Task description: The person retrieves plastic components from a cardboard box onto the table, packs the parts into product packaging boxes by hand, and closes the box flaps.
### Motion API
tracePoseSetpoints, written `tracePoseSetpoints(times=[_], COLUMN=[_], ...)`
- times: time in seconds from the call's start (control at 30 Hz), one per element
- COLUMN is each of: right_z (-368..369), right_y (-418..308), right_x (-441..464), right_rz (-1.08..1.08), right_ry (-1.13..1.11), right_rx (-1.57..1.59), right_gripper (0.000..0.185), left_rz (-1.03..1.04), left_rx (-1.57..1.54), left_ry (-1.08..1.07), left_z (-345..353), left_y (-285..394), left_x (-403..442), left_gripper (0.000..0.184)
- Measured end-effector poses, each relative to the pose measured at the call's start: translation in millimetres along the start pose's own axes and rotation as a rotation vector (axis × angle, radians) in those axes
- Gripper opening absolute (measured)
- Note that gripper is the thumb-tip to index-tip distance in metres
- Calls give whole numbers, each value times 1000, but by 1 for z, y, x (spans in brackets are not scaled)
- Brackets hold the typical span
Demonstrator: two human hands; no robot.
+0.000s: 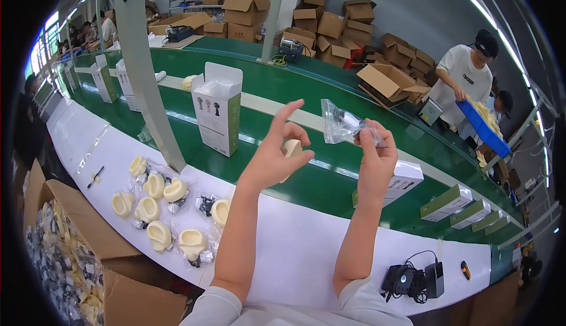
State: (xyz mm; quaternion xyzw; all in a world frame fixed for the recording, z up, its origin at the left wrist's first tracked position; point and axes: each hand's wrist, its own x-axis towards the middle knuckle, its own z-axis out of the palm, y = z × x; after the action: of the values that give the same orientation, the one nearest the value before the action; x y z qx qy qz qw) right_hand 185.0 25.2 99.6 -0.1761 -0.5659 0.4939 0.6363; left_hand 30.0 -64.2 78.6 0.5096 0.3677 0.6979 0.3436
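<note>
My left hand (274, 152) is raised over the belt's near edge with its index finger stretched out. Its other fingers curl around a cream-coloured plastic piece (291, 148), mostly hidden by the hand. To the right, my right hand (377, 155) pinches a clear plastic bag (339, 124) with something dark and white inside, perhaps a cable. Below and left of my hands, several cream cup-shaped pieces (193, 243) with bagged dark cables lie on the white table (295, 255). An open white-and-green printed box (217, 113) stands on the belt, left of my left hand.
A green conveyor belt (277, 93) runs across, carrying more boxes (446, 203). A metal post (144, 72) rises at left, above a carton (76, 220) of bagged parts. Black electronics (407, 282) and a cutter (466, 270) lie right. Opposite, a person holds a blue tray (480, 128).
</note>
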Motion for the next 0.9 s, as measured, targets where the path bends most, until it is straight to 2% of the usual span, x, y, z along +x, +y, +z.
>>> tracePoseSetpoints(times=[0.07, 0.1, 0.2, 0.37, 0.43, 0.5, 0.6, 0.73, 0.8, 0.9], right_z=[4, 8, 5, 4, 5, 4, 12, 20, 24, 21], right_y=[-2, -1, 1, -4, -5, 1, 11, 16, 15, 24], right_x=[-3, -5, -7, -9, -8, -8, -8, -10, -9, -6], right_rz=[17, 41, 44, -96, -149, -117, -76, 25, 133, 145], right_ry=[-70, -135, -234, -325, -347, -308, -237, -123, -109, -170], right_rx=[-16, -30, -62, -113, -119, -73, 16, 204, 318, 371], right_gripper=[12, 13, 14, 17, 19, 21, 23, 25, 26, 21], left_rz=[81, 81, 339, 290, 291, 292, 115, 22, 57, 127], left_rx=[260, 263, 368, 311, 169, 101, -201, -358, -353, -342], left_ry=[25, 31, 111, 84, 88, 90, 189, 265, 290, 349], left_z=[9, 9, 11, -10, -13, -10, 2, 14, 13, 12], left_y=[3, 0, -13, -15, -18, -18, -12, -18, -25, -27], left_x=[1, 4, 10, 7, 7, 5, 3, 6, 7, 12], left_gripper=[49, 49, 37, 22, 19, 17, 16, 13, 14, 16])
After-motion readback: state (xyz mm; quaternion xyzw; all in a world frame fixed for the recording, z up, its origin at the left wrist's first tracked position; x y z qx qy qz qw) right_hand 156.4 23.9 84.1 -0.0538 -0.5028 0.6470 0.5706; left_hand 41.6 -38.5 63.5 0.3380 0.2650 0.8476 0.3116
